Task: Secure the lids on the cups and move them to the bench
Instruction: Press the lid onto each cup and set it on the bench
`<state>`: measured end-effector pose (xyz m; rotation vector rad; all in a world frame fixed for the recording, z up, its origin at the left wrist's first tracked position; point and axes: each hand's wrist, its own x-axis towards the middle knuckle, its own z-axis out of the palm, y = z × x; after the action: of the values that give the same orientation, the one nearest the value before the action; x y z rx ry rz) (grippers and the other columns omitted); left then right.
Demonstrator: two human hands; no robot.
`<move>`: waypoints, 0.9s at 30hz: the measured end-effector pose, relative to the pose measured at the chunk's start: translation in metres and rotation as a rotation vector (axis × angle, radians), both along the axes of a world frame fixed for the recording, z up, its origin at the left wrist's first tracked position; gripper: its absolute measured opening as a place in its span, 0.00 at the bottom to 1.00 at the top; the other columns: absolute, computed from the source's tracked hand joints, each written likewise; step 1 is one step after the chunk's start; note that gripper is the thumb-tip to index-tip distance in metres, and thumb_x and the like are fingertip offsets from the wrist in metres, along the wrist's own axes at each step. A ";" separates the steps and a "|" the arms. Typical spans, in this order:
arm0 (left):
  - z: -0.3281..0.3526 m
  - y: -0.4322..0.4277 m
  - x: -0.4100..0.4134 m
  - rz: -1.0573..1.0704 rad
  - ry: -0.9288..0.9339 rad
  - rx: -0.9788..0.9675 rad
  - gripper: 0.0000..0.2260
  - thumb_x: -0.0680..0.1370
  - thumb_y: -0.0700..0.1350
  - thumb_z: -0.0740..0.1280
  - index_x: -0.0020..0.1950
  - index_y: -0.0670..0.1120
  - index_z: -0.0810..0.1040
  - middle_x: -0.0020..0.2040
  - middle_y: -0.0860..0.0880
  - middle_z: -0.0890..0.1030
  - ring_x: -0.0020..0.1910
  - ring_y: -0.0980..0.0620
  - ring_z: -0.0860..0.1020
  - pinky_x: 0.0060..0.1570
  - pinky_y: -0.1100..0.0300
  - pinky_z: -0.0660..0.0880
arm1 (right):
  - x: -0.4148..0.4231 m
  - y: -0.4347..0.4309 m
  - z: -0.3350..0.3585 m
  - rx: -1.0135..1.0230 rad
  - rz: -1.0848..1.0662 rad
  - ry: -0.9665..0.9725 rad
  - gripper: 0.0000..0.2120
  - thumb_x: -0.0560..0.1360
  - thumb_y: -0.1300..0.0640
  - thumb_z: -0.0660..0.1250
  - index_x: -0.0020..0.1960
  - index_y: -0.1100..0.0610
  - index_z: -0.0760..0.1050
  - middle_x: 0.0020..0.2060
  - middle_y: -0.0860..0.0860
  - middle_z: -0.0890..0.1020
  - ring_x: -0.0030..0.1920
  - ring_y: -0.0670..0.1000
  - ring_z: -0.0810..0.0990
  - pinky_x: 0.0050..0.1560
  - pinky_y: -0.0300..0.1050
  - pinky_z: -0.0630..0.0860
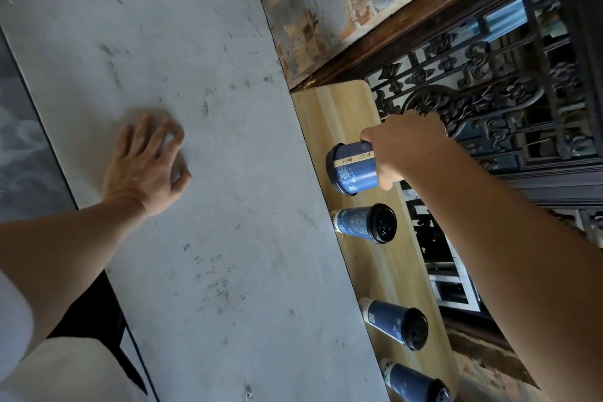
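Nearest the lens: left forearm [65, 254] and a white garment [49, 369], low in the head view. Biggest thing is the grey table [195, 108], scuffed, no cups on the part I can see. Alongside its edge runs the wooden bench [342, 114], with a brick wall and a dark carved screen behind. Left hand [146, 166] rests on the table, fingers spread and lightly bent, tips on the surface, holding nothing, well apart from every cup. Right hand [404, 147] is out over the bench, fingers wrapped round the top end of a blue cup [352, 170]; its lid is hidden under the palm, so I can't tell if it's seated. Key relation: the cup hangs base-first away from the fingers toward the bench top, its long axis parallel to the three cups already on the bench, so it's upright, not tipped. I can't tell if the base touches the wood. It's at the far end of the row, near the second cup [355, 222]; then a gap, then the third cup [388, 320] and the fourth cup [408, 382], partly cut off. Black lids [385, 223] are on all three. My read: last cup, straight set-down by the right hand, then let go.
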<state>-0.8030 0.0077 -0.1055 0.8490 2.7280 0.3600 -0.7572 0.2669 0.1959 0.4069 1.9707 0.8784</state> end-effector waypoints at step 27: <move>-0.012 0.003 0.003 0.013 0.043 0.084 0.34 0.74 0.59 0.56 0.76 0.44 0.65 0.77 0.39 0.66 0.77 0.32 0.58 0.77 0.45 0.44 | 0.021 0.079 -0.247 -0.654 -1.388 2.052 0.42 0.63 0.65 0.80 0.71 0.52 0.65 0.59 0.45 0.76 0.59 0.48 0.77 0.68 0.48 0.72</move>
<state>-0.8001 0.0109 -0.1174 0.8715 2.7766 0.4677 -0.7359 0.3459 -0.0508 2.3656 2.1966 -1.7313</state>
